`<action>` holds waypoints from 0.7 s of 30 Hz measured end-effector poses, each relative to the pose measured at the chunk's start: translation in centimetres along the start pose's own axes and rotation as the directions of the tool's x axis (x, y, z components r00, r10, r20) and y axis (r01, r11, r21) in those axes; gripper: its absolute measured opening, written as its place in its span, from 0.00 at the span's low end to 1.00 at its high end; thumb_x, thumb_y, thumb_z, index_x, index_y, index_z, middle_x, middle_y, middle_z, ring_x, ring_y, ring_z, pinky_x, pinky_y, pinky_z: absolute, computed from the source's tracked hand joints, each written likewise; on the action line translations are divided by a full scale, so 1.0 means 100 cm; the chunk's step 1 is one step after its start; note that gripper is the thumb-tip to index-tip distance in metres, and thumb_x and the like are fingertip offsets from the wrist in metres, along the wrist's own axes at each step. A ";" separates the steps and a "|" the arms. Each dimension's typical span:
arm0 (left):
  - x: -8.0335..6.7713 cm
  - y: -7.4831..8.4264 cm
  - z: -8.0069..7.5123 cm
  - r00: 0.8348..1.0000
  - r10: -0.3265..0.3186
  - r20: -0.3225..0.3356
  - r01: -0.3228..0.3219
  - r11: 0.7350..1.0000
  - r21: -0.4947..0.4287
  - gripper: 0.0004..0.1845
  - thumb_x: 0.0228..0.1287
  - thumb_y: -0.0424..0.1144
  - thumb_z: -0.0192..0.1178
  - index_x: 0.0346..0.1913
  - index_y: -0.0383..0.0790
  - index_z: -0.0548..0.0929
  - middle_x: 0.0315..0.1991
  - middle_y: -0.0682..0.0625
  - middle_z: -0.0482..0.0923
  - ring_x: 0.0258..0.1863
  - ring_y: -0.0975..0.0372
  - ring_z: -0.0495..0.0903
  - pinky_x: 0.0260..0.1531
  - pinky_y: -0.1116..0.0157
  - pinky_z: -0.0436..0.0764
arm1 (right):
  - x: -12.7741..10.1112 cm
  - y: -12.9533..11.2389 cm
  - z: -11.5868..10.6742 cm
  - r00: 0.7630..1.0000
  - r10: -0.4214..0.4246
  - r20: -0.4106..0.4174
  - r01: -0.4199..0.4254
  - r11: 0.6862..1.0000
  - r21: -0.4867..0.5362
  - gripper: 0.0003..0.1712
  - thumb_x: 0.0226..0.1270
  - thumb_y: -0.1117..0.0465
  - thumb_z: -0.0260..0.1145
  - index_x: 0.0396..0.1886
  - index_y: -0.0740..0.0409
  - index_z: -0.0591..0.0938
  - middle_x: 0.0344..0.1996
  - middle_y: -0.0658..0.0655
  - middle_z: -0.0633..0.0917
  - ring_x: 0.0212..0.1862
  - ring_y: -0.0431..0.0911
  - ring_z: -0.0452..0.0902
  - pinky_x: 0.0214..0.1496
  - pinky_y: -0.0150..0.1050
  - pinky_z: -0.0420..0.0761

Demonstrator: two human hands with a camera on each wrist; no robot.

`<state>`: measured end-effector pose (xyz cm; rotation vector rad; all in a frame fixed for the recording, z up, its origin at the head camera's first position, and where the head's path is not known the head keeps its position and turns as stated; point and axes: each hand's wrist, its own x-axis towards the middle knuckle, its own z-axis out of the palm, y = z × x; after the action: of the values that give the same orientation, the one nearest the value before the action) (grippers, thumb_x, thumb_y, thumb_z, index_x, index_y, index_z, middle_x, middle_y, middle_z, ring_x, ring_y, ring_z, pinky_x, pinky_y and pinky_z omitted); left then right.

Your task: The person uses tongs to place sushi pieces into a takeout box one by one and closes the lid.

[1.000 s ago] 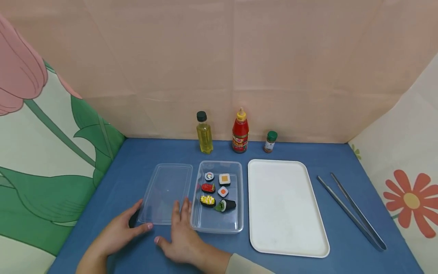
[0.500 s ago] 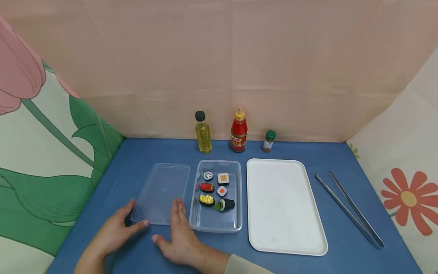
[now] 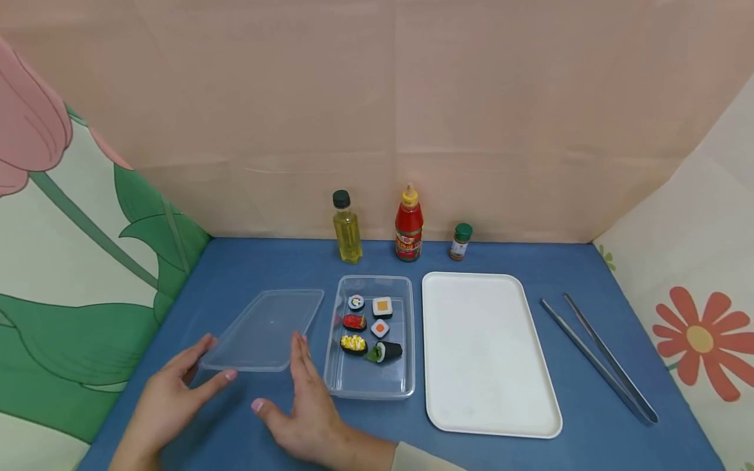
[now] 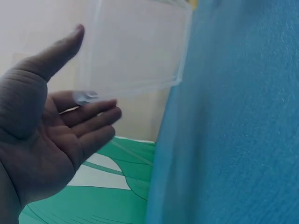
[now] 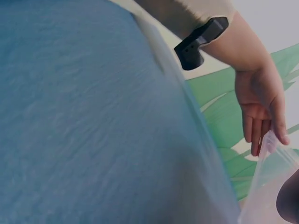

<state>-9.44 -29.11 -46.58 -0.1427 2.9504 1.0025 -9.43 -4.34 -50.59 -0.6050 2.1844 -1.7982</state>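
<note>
A clear plastic lid (image 3: 265, 330) is raised off the blue table at its near end, tilted, left of the clear food container (image 3: 371, 383). My left hand (image 3: 167, 396) grips its near left corner, with the index fingertip behind the corner in the left wrist view and the thumb at the near edge in the head view. My right hand (image 3: 309, 415) has straight fingers along the lid's right edge, its thumb spread away. Inside the container lie several toy sushi pieces, among them a yellow-topped one (image 3: 353, 344), a red-topped one (image 3: 355, 322) and a dark hand roll (image 3: 389, 351).
Right of the container lies a white tray (image 3: 491, 366), then metal tongs (image 3: 601, 360) with their arms spread. Along the back stand an oil bottle (image 3: 347, 232), a red sauce bottle (image 3: 409, 229) and a small green-capped spice jar (image 3: 461, 242).
The lid has come up off the table at its near end and shifted left, the left hand moving left and up with it. The right hand's fingers have moved slightly left along its edge.
</note>
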 end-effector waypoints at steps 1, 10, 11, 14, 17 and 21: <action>-0.001 0.001 0.000 0.999 0.008 -0.036 -0.009 1.000 -0.020 0.51 0.63 0.59 0.73 0.80 0.36 0.64 0.72 0.35 0.71 0.72 0.46 0.69 0.56 0.82 0.72 | 0.000 -0.003 -0.001 1.000 -0.003 -0.008 0.003 1.000 0.008 0.57 0.75 0.37 0.64 0.86 0.41 0.37 0.85 0.54 0.42 0.83 0.46 0.37 0.80 0.53 0.54; 0.000 0.015 0.001 0.939 0.025 -0.343 -0.111 0.966 -0.235 0.35 0.59 0.35 0.78 0.70 0.40 0.80 0.61 0.54 0.82 0.57 0.85 0.73 0.51 0.85 0.73 | -0.004 -0.019 -0.017 0.991 -0.043 -0.125 0.047 0.998 0.034 0.52 0.73 0.46 0.69 0.86 0.41 0.49 0.83 0.47 0.52 0.82 0.45 0.48 0.80 0.49 0.56; 0.001 0.017 0.002 0.930 0.017 -0.367 -0.124 0.955 -0.269 0.33 0.58 0.31 0.78 0.68 0.40 0.82 0.59 0.58 0.83 0.56 0.83 0.76 0.51 0.83 0.74 | -0.005 -0.020 -0.020 0.989 -0.056 -0.136 0.062 0.997 0.042 0.52 0.73 0.48 0.70 0.86 0.44 0.50 0.83 0.48 0.53 0.82 0.45 0.49 0.80 0.48 0.56; 0.005 0.024 0.006 0.904 0.010 -0.428 -0.177 0.920 -0.350 0.27 0.57 0.22 0.75 0.61 0.36 0.86 0.51 0.65 0.84 0.50 0.78 0.82 0.47 0.80 0.79 | -0.007 -0.022 -0.030 0.982 -0.091 -0.163 0.108 0.989 0.102 0.51 0.72 0.54 0.71 0.86 0.49 0.53 0.83 0.50 0.54 0.82 0.46 0.49 0.79 0.42 0.58; 0.007 0.028 0.008 0.873 0.049 -0.485 -0.262 0.885 -0.384 0.22 0.57 0.16 0.71 0.55 0.29 0.88 0.47 0.63 0.87 0.42 0.74 0.86 0.41 0.77 0.83 | -0.009 -0.023 -0.039 0.973 -0.145 -0.182 0.175 0.971 0.161 0.49 0.72 0.59 0.71 0.85 0.55 0.54 0.83 0.55 0.54 0.82 0.48 0.49 0.77 0.39 0.60; 0.007 0.028 0.006 0.803 0.155 -0.575 -0.482 0.736 -0.475 0.16 0.55 0.10 0.66 0.48 0.15 0.85 0.46 0.50 0.89 0.41 0.66 0.89 0.39 0.73 0.85 | -0.012 -0.028 -0.043 0.961 -0.204 -0.189 0.238 0.954 0.183 0.47 0.74 0.60 0.69 0.85 0.55 0.54 0.83 0.55 0.55 0.82 0.49 0.49 0.75 0.38 0.61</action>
<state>-10.36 -26.60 -45.43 0.1607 2.9877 2.2829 -9.89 -0.45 -47.07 -0.6980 2.0647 -2.2318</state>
